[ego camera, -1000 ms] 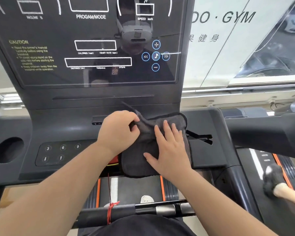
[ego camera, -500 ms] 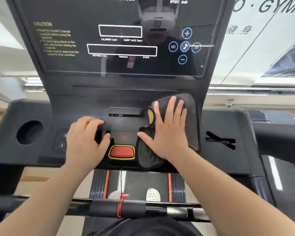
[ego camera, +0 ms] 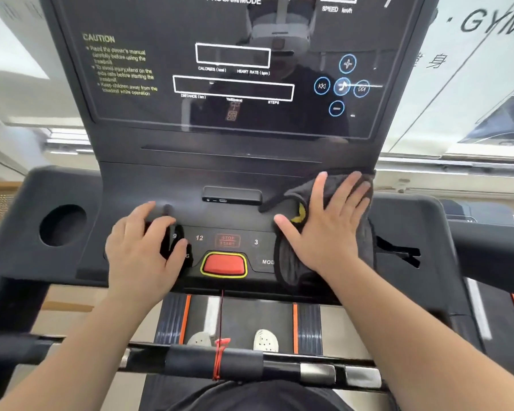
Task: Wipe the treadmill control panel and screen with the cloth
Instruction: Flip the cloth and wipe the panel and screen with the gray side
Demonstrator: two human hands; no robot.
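A dark grey cloth [ego camera: 291, 262] with a yellow patch lies on the right side of the black control panel [ego camera: 229, 218]. My right hand [ego camera: 327, 226] presses flat on the cloth, fingers straight and spread, pointing up toward the panel's upper right. My left hand [ego camera: 143, 250] rests on the panel's left buttons with fingers loosely bent, holding nothing. The glossy black screen [ego camera: 232, 66] stands above, showing white boxes, caution text and blue round icons. A red stop button [ego camera: 223, 264] with a yellow rim sits between my hands.
A round cup holder [ego camera: 62, 225] is at the left of the console and a slotted recess [ego camera: 398, 252] at the right. A handlebar [ego camera: 214, 363] with a red cord crosses below. The treadmill belt [ego camera: 255, 318] and my shoes are beneath.
My left hand let go of the cloth and moved left onto the button area. My right hand slid the cloth up and to the right across the panel.
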